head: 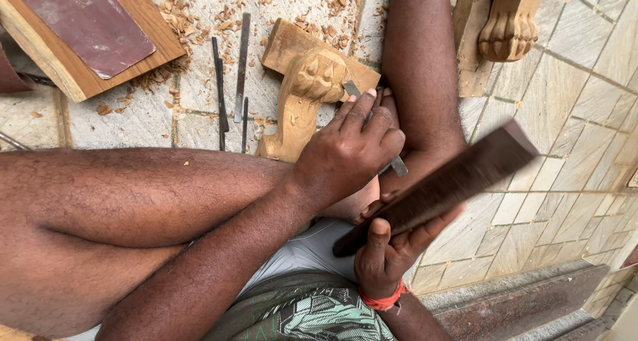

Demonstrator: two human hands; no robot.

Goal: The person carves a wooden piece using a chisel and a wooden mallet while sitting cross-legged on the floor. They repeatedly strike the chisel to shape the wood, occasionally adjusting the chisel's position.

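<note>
Head view: on the shaving-strewn tiled floor [578, 102], left hand [352, 148] grips a chisel [375, 125] against the carved leg [302, 95]; right hand [392, 254] clasps a dark wooden block [452, 181].

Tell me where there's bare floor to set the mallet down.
Bare tiles lie right of the shin, below the second carved paw. Crowded: chisels and shavings between the board and the carved leg under the left hand.

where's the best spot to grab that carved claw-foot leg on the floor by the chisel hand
Grip the carved wooden leg by its plain, narrower lower shaft, coming from the side with the loose chisels. The left hand and its chisel crowd the other side, and the carved claw is lumpy.
</note>
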